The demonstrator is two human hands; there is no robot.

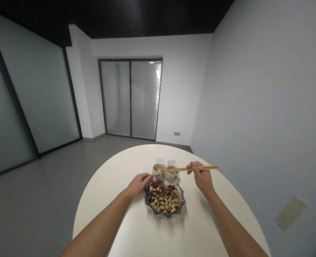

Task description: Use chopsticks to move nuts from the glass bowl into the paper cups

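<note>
A glass bowl (181, 204) with a wavy rim sits on the round white table (136, 228), filled with mixed nuts, pale ones in front and dark ones at the back. My left hand (138, 184) rests on the bowl's left rim, fingers curled against it. My right hand (200, 175) is closed on a pair of wooden chopsticks (188, 169), held level. Their tips point left and hover over two small cream cups (158, 169) behind the bowl.
Two small white square containers (161, 161) stand just behind the cups. A grey wall runs close along the table's right side. Open grey floor lies to the left, with glass partitions and a sliding door at the far end.
</note>
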